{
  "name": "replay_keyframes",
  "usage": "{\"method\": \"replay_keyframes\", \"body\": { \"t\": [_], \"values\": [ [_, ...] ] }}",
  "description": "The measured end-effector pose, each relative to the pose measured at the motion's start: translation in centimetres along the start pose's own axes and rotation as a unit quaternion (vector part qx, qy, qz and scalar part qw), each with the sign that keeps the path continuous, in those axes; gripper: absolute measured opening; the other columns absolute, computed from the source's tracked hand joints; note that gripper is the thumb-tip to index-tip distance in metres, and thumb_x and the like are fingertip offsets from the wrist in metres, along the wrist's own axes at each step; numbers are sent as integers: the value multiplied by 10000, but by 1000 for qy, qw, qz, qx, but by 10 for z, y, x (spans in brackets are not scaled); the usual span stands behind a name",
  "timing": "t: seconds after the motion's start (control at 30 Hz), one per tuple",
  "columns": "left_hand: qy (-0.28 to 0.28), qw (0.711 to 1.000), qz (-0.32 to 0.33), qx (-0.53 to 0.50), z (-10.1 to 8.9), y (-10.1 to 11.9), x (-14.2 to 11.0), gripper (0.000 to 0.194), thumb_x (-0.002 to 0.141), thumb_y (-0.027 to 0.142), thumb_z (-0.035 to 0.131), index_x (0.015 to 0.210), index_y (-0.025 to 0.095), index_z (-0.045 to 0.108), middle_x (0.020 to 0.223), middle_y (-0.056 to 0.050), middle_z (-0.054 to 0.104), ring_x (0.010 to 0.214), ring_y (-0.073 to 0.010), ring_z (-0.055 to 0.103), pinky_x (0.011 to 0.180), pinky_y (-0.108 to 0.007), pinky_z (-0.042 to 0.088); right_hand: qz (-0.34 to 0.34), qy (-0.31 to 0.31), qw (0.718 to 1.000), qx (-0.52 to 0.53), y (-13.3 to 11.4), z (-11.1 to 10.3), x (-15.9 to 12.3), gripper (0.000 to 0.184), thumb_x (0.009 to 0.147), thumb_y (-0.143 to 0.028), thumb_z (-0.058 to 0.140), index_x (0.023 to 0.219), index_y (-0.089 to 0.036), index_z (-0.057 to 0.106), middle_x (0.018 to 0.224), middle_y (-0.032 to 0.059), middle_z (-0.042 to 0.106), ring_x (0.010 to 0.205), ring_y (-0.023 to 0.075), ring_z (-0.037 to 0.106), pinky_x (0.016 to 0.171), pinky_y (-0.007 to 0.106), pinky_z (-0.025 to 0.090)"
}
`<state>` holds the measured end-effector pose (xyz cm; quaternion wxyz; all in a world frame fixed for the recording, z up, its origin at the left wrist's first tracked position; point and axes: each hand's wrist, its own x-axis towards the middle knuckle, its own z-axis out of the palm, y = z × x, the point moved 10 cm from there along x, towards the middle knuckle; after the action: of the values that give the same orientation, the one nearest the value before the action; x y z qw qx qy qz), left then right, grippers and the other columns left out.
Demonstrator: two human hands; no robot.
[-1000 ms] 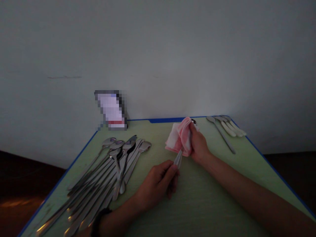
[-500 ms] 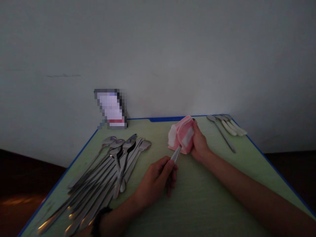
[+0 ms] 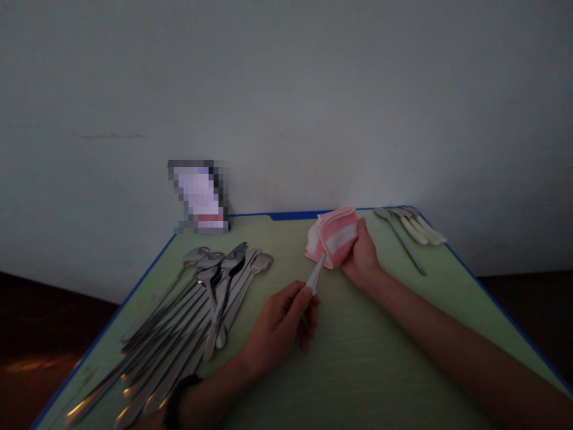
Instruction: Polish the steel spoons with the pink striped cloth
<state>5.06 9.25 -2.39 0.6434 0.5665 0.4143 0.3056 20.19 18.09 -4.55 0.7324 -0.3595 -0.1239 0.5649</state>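
My left hand (image 3: 286, 319) pinches the pale handle of a white-handled utensil (image 3: 316, 278) between thumb and fingers. The utensil's far end is hidden inside a folded pink and white cloth (image 3: 338, 236), so its kind does not show. Wrapped around the cloth from the right side is my right hand (image 3: 364, 257), its fingers mostly behind the fabric. Both hands are above the middle of the green table (image 3: 358, 370).
A heap of metal spoons and other cutlery (image 3: 197, 316) lies at left. Back right are a long-handled spoon (image 3: 400, 242) and several white-handled utensils (image 3: 421, 230). A blurred phone-like device (image 3: 199, 197) leans against the wall (image 3: 286, 107) behind the table.
The cloth has turned in my right hand and shows a wider flat face. My right hand has rotated slightly, its thumb side now clearer. The left hand has barely moved.
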Motion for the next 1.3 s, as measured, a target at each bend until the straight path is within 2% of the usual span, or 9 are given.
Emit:
{"method": "replay_keyframes", "body": {
  "t": [0.17, 0.3, 0.37, 0.5, 0.63, 0.73, 0.9, 1.03, 1.3],
  "values": [
    [-30, 998, 7, 53, 5, 2, -2, 307, 902, 399, 429, 748, 149, 520, 539, 40, 506, 421, -80, 471, 385, -176, 397, 17, -13, 1000, -2, -4, 2, 2, 344, 816, -503, 459, 850, -199, 617, 806, 13, 685, 706, 161, 619, 674, 286, 514],
    [-46, 996, 5, 78, 8, 1, -3, 334, 904, 410, 427, 707, 155, 515, 538, 40, 510, 423, -81, 476, 402, -182, 388, 59, -24, 997, -38, 1, 5, 1, 116, 743, -241, 540, 797, -179, 622, 719, 5, 672, 614, 154, 596, 594, 274, 505],
    [-49, 995, 9, 86, 8, 0, -3, 342, 913, 411, 413, 710, 156, 515, 546, 40, 513, 423, -78, 474, 409, -183, 386, 58, -15, 997, -42, 2, 4, 0, 82, 704, -171, 585, 777, -172, 623, 723, -2, 674, 615, 143, 594, 601, 260, 504],
    [-55, 994, 14, 94, 9, 1, -4, 343, 929, 397, 394, 712, 156, 506, 547, 43, 507, 429, -71, 459, 412, -173, 374, 24, -27, 997, -61, -3, 4, -3, 149, 706, -300, 679, 771, -174, 635, 731, 3, 675, 612, 125, 588, 605, 241, 496],
    [-56, 994, 20, 97, 11, 3, -4, 337, 931, 389, 395, 713, 154, 501, 553, 44, 502, 432, -67, 452, 414, -170, 372, 26, -38, 997, -65, -2, 5, -6, 234, 709, -396, 677, 752, -171, 633, 682, -7, 656, 567, 101, 569, 585, 221, 476],
    [-50, 995, 10, 88, 10, 2, -3, 319, 924, 394, 405, 740, 154, 508, 562, 42, 506, 428, -71, 457, 399, -170, 377, 42, -40, 997, -44, 5, 6, -8, 205, 728, -376, 654, 767, -177, 627, 682, -21, 652, 578, 100, 569, 583, 220, 476],
    [-28, 998, -1, 59, 5, 1, -1, 291, 908, 403, 426, 780, 157, 515, 569, 41, 511, 410, -79, 468, 362, -170, 387, 117, -75, 990, -31, 27, 15, -20, 70, 721, -215, 606, 752, -155, 625, 655, -19, 644, 562, 105, 551, 563, 219, 476],
    [-19, 998, 0, 51, 3, 0, 0, 287, 904, 398, 431, 779, 156, 522, 569, 41, 514, 399, -78, 477, 352, -168, 392, 97, -115, 987, -59, 25, 23, -25, 157, 711, -280, 669, 732, -133, 619, 647, -13, 633, 563, 90, 542, 554, 199, 465],
    [-28, 997, 8, 69, 5, 2, -1, 297, 914, 388, 418, 773, 147, 522, 571, 46, 504, 402, -63, 459, 356, -152, 383, 6, -2, 999, -38, 7, -3, -5, 270, 763, -451, 606, 763, -181, 585, 642, -10, 627, 549, 119, 564, 465, 212, 439]
  ]
}}
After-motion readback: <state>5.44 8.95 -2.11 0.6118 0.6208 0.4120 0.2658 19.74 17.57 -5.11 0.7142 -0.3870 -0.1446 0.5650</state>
